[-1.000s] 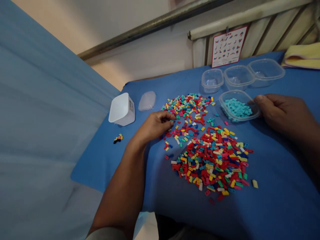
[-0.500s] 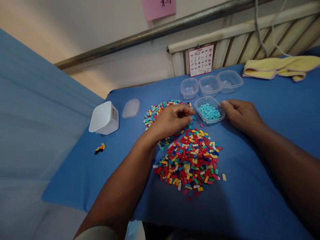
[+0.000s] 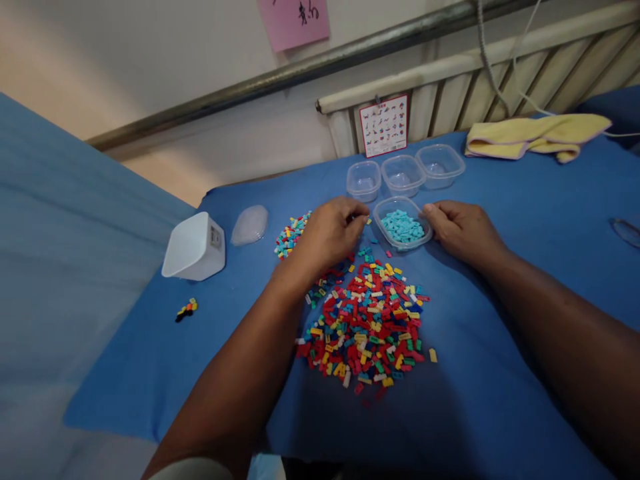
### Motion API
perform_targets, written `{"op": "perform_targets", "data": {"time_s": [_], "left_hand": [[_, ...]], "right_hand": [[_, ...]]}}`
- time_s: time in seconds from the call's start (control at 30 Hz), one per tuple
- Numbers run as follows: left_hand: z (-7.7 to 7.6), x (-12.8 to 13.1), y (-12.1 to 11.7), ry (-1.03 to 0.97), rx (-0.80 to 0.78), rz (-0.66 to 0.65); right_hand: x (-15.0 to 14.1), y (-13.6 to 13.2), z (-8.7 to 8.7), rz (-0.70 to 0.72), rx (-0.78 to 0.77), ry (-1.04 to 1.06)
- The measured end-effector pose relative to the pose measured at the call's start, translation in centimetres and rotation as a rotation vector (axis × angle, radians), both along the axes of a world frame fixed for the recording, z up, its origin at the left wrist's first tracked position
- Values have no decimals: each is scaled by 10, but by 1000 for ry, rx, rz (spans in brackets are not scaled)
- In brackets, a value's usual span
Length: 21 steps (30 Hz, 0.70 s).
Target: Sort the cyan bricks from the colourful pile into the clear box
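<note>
My right hand (image 3: 463, 230) grips the right rim of a clear plastic container (image 3: 380, 230), thumb at the edge. Inside it lies a heap of light-blue toy bricks (image 3: 403, 227). My left hand (image 3: 333, 230) is over the farther heap of mixed small bricks (image 3: 290, 239), just left of that container. Its fingers are curled with thumb and fingertips close together; whatever they hold is too small to make out. A larger heap of red, yellow, green and blue bricks (image 3: 370, 320) spreads nearer to me, and a pale yellow brick (image 3: 433, 355) lies apart at its right.
Three clear containers (image 3: 403, 177) line the back by a picture card (image 3: 385, 127). A white bin (image 3: 195, 247), a clear lid (image 3: 250, 225) and a small cluster of bricks (image 3: 187, 309) are at left. A yellow cloth (image 3: 535, 137) lies at back right.
My left hand has drawn back slightly from the container, and its fingers have come closer together. My right hand still holds the container's rim. The camera view has shifted a little.
</note>
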<state>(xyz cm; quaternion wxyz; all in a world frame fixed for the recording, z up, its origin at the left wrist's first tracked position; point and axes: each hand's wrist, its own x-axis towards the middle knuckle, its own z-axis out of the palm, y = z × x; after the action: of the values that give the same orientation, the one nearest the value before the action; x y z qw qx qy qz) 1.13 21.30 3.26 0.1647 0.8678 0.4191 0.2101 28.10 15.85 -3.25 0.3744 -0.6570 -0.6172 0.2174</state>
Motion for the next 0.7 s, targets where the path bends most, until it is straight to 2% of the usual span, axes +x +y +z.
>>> {"op": "perform_targets", "data": {"time_s": [0.07, 0.17, 0.23, 0.4, 0.53, 0.63, 0.7], "left_hand": [[-5, -17, -14, 81, -29, -41], [-16, -33, -41, 250, -108, -244], [-21, -40, -59, 350, -179, -282], [-16, -62, -95, 442, -315, -222], [-4, -81, -113, 433, -311, -206], [1, -99, -108, 363, -238, -161], [-1, -114, -89, 294, -136, -6]], "right_hand": [[0, 0, -1, -4, 0, -10], [1, 0, -2, -11, -6, -28], [1, 0, -3, -19, -6, -29], [1, -2, -5, -19, -2, -18], [1, -3, -8, -36, -21, -24], [2, -3, -9, -59, -54, -27], [2, -3, -10, -70, -70, -25]]}}
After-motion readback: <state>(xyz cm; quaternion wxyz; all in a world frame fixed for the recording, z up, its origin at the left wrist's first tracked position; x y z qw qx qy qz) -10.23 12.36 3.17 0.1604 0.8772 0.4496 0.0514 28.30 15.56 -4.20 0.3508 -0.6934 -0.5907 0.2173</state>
